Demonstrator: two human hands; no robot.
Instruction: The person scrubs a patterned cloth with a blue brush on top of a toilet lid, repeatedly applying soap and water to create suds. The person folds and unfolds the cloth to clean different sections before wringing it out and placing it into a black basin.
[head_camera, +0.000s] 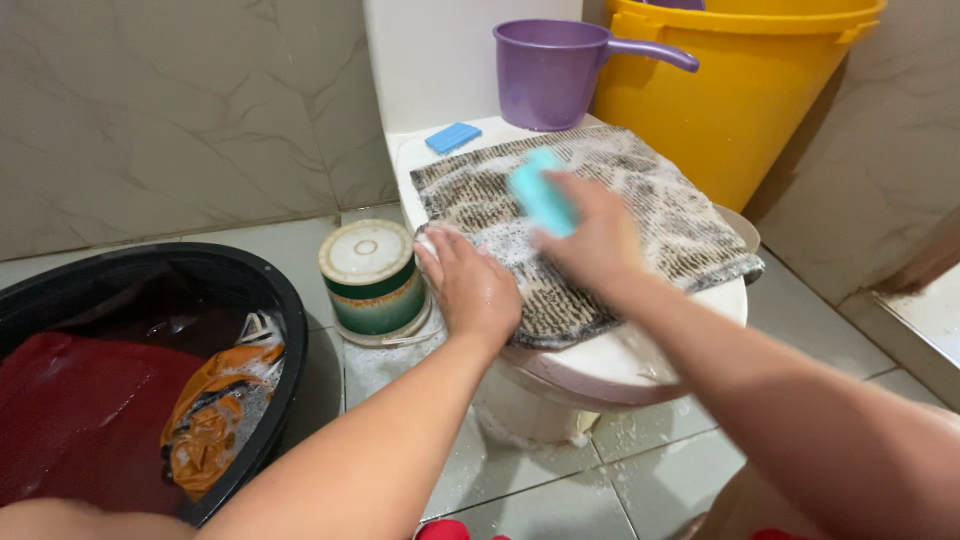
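Observation:
A soapy grey-and-black patterned cloth (660, 200) lies spread over the closed lid of a white toilet (640, 360). My left hand (472, 285) presses flat on the cloth's near left edge, fingers apart. My right hand (595, 240) grips a turquoise scrub brush (540, 195) against the middle of the cloth; the brush and hand are blurred. White suds cover the cloth around the brush.
A black basin (255, 275) at the left holds red and orange laundry in soapy water. A round green-and-cream tin (372, 275) stands on the tiled floor beside the toilet. A blue soap bar (453, 137), a purple dipper (550, 72) and a yellow bucket (730, 100) sit behind the cloth.

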